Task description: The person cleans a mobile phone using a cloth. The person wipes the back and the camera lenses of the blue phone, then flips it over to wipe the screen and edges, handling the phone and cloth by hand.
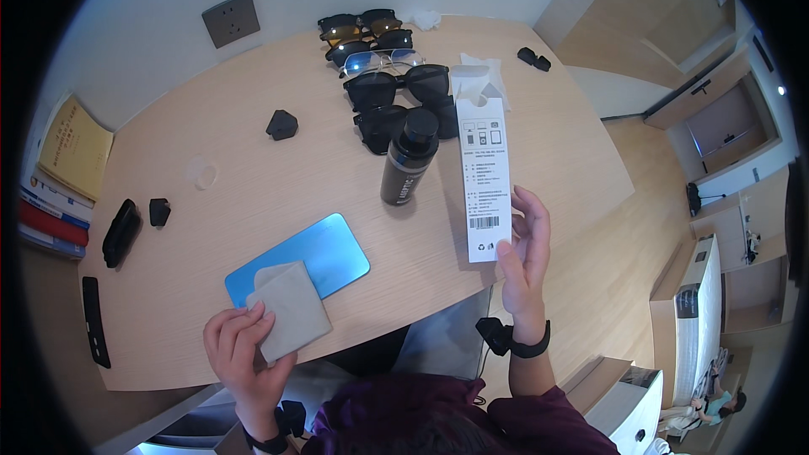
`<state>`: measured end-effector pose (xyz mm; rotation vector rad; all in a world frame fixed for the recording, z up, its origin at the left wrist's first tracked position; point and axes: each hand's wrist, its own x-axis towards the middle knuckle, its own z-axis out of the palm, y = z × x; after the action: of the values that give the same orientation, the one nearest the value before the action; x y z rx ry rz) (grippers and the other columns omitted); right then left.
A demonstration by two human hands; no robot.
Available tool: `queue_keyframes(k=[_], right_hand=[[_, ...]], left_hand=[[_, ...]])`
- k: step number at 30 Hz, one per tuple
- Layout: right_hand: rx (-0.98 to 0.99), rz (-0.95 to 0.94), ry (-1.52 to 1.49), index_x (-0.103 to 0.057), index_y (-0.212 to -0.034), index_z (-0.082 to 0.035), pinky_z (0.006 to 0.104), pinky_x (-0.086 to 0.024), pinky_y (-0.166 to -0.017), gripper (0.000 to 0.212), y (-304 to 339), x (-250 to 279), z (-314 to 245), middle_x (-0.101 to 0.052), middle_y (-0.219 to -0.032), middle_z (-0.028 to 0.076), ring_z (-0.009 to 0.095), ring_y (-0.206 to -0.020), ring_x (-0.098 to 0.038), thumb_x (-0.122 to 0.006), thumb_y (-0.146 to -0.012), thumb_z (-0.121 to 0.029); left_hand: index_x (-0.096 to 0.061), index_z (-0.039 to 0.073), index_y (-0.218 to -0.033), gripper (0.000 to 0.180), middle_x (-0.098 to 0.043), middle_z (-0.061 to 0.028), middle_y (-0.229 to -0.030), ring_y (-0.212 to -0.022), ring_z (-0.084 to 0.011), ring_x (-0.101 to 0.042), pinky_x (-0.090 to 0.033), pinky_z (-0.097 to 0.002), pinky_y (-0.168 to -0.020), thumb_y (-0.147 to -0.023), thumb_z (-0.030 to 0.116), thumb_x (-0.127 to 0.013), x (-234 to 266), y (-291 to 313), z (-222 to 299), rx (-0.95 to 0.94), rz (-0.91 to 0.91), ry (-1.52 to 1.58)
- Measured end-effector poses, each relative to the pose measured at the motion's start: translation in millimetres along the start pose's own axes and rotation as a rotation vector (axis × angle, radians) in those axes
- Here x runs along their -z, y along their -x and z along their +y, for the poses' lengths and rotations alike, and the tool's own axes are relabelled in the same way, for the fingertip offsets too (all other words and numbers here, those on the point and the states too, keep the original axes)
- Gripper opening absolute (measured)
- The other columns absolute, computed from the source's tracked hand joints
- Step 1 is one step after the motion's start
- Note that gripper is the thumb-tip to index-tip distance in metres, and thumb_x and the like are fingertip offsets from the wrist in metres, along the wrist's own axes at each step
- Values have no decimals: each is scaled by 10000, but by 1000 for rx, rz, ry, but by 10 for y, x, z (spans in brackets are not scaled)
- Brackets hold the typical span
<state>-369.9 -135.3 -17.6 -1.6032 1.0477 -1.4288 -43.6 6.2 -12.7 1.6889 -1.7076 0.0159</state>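
Head view: left hand (238,352) grip pinches grey cloth (289,310) over blue phone (310,257); right hand (524,259) grip holds white box (485,179).

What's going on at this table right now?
A person sits at a light wooden table. The left hand holds a grey cloth that rests partly over a blue phone lying flat. The right hand holds up a long white packaging box by its lower end. Beside the box stands a black spray bottle, and behind it several pairs of glasses are lined up.
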Motion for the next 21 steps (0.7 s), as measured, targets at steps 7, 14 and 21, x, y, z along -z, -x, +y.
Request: queue_keyframes(k=[7,14,21], right_hand=[[14,6,21,-358,-1492,39,331,-539,-909,636,5,0,4,-507,-1370,184,195,-1112,-575,-629,-972,-208],[9,6,17,-370,-1481,42,336,-537,-923,623,3,-11,-11,-509,-1372,187,199,-1120,-572,-629,-974,-210],[17,3,4,-368,-1480,43,338,-537,-923,623,16,-7,13,-504,-1381,186,203,-1120,-573,-631,-973,-208]], left_hand=[[-711,29,-1001,444,-697,-102,-1112,-1082,-338,-580,-494,-439,-954,-560,16,-759,-1,0,3,3,-1,6],[-716,28,-990,437,-701,-93,-1112,-1084,-331,-581,-493,-432,-957,-556,7,-761,9,-11,5,-7,-2,1],[-738,69,-1026,465,-699,-65,-1116,-1069,-318,-592,-487,-440,-948,-566,69,-802,-5,7,-23,-4,7,14]])
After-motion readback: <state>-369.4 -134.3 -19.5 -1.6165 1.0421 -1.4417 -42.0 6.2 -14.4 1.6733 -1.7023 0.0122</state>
